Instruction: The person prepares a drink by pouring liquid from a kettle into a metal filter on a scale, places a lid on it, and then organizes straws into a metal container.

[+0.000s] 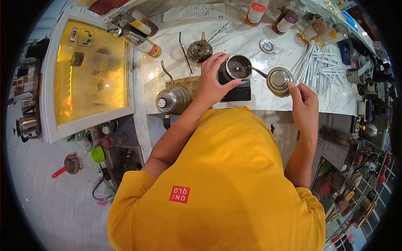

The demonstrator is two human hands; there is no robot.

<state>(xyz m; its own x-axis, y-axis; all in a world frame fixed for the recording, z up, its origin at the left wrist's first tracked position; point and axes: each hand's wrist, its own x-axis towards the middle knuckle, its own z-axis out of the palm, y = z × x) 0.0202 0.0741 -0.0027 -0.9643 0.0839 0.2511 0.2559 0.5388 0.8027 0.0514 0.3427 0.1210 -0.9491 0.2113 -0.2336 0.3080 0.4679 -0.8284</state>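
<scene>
My left hand [214,81] curves around a round metal-rimmed cup [238,67], thumb at its near edge and fingers along its far left side. Something dark shows inside the cup, which sits over a black scale [236,94]. With my right hand [303,97] I grip the right side of a small metal gooseneck pot [279,82], its fingers closed. The pot's thin spout points left, and its tip overlaps the cup's rim in this view. A larger steel gooseneck kettle [173,100] stands left of my left wrist.
A round glass vessel with dark contents [199,51] and a thin black stick [185,52] lie beyond my left hand. White straws [321,69] are heaped at right. A small metal strainer [268,46] and labelled bottles [256,13] occupy the back. A yellow-lit cabinet [94,71] stands left.
</scene>
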